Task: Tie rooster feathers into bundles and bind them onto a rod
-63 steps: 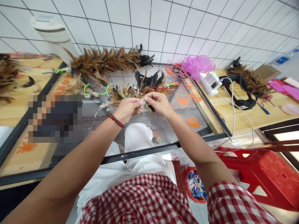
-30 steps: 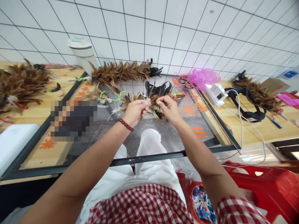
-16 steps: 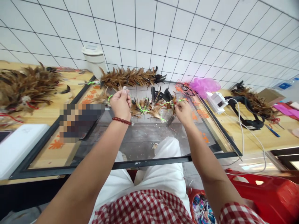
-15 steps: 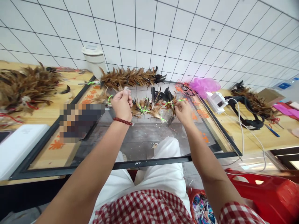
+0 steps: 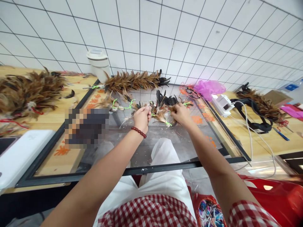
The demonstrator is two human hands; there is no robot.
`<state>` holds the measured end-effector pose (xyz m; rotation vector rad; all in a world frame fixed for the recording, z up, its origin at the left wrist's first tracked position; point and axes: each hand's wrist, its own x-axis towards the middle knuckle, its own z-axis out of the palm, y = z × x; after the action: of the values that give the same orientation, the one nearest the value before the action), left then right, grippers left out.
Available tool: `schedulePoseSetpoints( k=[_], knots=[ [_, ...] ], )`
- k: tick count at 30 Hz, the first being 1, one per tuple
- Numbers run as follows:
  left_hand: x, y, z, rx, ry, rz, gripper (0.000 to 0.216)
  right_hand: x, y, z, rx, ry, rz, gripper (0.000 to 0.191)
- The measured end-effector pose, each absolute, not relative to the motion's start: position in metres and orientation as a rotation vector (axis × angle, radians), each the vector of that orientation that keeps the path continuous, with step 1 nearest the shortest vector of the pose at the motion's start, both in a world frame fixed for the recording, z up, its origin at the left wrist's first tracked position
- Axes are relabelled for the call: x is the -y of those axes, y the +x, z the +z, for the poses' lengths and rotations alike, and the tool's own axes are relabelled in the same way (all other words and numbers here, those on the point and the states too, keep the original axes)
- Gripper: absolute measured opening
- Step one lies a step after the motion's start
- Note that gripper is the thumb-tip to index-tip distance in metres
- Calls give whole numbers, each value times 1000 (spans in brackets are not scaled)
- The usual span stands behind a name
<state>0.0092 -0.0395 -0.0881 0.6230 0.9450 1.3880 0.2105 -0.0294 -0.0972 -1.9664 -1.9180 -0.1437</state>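
Observation:
My left hand (image 5: 141,119), wearing a red bead bracelet (image 5: 139,131), is closed with thumb and fingers together over the glass tabletop (image 5: 142,154); what they hold is hidden. My right hand (image 5: 181,114) has its fingers closed on a small feather bundle (image 5: 174,108) with brown and dark feathers. Between the hands lie black feathers (image 5: 161,98) and a pale brown tuft (image 5: 161,117) with a bright green tie (image 5: 168,124). Left of my left hand lie more small bundles (image 5: 115,107) with green ties.
A long brown feather duster (image 5: 133,80) lies behind, beside a white canister (image 5: 98,64). At left are a big feather pile (image 5: 33,88) and a white box (image 5: 26,157). At right are a pink plastic bag (image 5: 209,90), a white device (image 5: 222,105) with cables and a black strap (image 5: 254,118).
My left hand has moved right and down, closer to my right hand. My right hand has lowered its fingers slightly among the feathers. The view has shifted a little.

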Motion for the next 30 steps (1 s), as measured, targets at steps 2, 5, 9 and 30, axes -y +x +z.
schedulePoseSetpoints(
  k=[2, 5, 9, 30],
  knots=[
    [39, 10, -91, -975, 620, 1375, 12, 18, 230, -92, 1800, -2007, -89, 31],
    [38, 12, -96, -1005, 632, 1392, 14, 10, 257, -78, 1610, -2075, -189, 33],
    [38, 14, -101, -995, 662, 1451, 15, 10, 250, -64, 1730, -2008, -361, 35],
    [36, 12, -103, -964, 639, 1492, 15, 1, 267, -77, 1418, -1711, 169, 25]
  ],
)
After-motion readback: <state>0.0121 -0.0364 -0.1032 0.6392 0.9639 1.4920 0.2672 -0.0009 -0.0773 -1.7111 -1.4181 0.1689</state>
